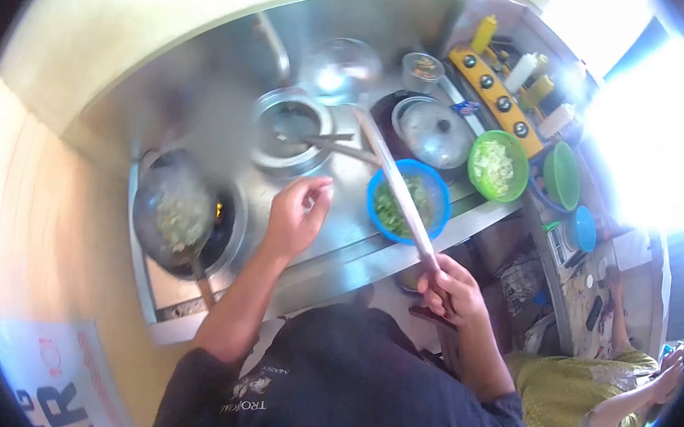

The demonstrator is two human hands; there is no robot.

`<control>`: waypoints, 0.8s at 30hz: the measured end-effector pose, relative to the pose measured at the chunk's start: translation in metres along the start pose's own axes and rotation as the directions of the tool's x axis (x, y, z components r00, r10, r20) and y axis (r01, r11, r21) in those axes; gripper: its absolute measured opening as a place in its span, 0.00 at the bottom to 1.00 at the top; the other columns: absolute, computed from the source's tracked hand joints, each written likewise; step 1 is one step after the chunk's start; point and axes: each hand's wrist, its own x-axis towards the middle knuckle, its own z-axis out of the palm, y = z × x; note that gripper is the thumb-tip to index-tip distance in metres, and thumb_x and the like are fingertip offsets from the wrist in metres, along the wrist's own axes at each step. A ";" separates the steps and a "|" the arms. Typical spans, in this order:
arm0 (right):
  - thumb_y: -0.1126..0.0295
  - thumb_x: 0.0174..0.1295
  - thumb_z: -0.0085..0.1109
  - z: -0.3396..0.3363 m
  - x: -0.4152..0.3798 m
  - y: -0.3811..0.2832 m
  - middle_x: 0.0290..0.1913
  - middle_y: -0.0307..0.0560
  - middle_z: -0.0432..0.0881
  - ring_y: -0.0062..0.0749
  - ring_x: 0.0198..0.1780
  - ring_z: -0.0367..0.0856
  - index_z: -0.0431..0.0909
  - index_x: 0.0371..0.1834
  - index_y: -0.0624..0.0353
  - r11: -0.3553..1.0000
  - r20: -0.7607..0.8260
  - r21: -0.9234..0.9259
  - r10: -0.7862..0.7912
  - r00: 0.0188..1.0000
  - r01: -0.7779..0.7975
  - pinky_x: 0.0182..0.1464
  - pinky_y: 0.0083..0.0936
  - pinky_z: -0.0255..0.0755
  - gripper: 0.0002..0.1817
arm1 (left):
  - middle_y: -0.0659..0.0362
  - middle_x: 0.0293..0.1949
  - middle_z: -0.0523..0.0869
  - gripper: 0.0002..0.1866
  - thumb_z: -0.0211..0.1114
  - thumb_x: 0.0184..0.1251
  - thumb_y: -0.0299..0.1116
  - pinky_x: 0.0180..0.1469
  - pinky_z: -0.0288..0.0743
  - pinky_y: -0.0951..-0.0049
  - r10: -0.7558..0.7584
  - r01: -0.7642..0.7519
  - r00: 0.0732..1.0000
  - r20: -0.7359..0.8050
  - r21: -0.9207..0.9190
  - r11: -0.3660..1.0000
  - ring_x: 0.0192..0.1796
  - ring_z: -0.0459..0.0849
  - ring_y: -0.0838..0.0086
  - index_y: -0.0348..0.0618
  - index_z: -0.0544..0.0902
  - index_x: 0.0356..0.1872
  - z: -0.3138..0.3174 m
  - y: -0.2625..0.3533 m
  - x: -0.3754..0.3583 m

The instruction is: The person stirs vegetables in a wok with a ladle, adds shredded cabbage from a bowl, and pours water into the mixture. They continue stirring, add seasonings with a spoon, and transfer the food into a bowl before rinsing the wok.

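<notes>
Gripping ladle handle [398, 187], right hand [449, 291] off-counter.

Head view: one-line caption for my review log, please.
Right hand grips a long ladle handle over the blue bowl; left hand hovers beside the steaming wok.

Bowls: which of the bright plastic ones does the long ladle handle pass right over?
The blue bowl of chopped greens: the ladle handle in the right hand crosses it. The green bowl of shredded cabbage sits clear, further right.

Blue bowl [437, 190], green bowl [519, 174]
</notes>
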 end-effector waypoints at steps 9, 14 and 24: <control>0.70 0.67 0.51 -0.135 -0.026 -0.072 0.30 0.44 0.76 0.17 0.17 0.68 0.68 0.56 0.67 0.968 -0.537 -0.234 -0.203 0.819 0.086 0.15 0.13 0.61 0.17 | 0.42 0.55 0.77 0.21 0.62 0.60 0.37 0.52 0.75 0.54 -0.124 -0.247 0.798 0.590 0.508 0.825 0.53 0.79 0.49 0.40 0.77 0.54 0.307 -0.075 0.234; 0.71 0.67 0.52 -0.164 -0.027 -0.073 0.28 0.40 0.75 0.15 0.16 0.67 0.68 0.60 0.66 0.969 -0.603 -0.244 -0.186 0.776 0.042 0.15 0.12 0.61 0.20 | 0.42 0.55 0.74 0.19 0.61 0.61 0.36 0.55 0.73 0.54 -0.164 -0.275 0.798 0.580 0.592 0.757 0.53 0.78 0.47 0.40 0.76 0.53 0.362 -0.107 0.249; 0.73 0.61 0.54 -0.223 0.041 -0.107 0.44 0.59 0.83 0.43 0.45 0.82 0.70 0.62 0.61 0.522 -0.423 -0.836 -0.416 0.805 -0.170 0.47 0.32 0.74 0.24 | 0.46 0.38 0.82 0.10 0.67 0.56 0.35 0.49 0.75 0.60 -0.076 -0.300 0.807 0.586 0.517 0.802 0.43 0.81 0.55 0.40 0.84 0.36 0.227 -0.133 0.285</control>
